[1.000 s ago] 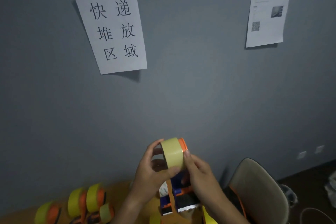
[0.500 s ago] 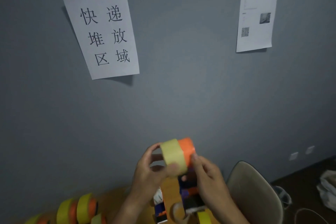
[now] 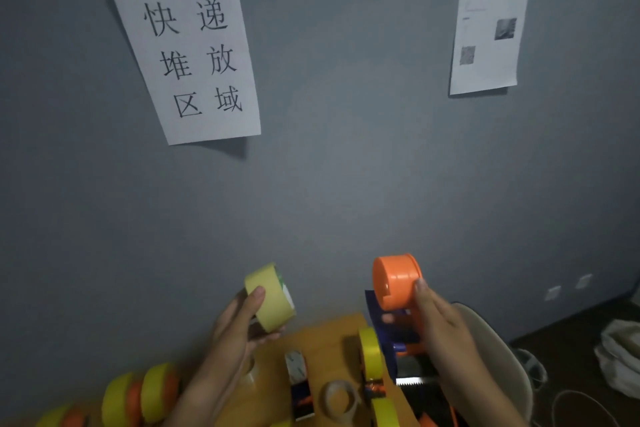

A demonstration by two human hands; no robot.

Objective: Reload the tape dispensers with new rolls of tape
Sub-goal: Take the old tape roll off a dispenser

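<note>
- left hand [image 3: 239, 329] raised over the bench [image 3: 332, 333], grip closed round a yellow roll [image 3: 270, 296]; thumb across the roll's outer face, fingers underneath.
- right hand [image 3: 440, 326] raised too, grip closed on a dispenser [image 3: 398, 291]; bare orange hub uppermost, blue body and toothed blade [image 3: 410, 381] hanging below the palm.
- roll and hub well apart, clear gap of grey wall [image 3: 329, 201] between.
- on the bench: empty brown core [image 3: 341, 399], more loaded dispensers [image 3: 142, 395] at lower left, another yellow roll [image 3: 370, 354] standing on edge beside the held dispenser.
- two paper sheets [image 3: 194, 55] taped to the wall.
- pale chair [image 3: 498, 354] at right, behind the right hand.
</note>
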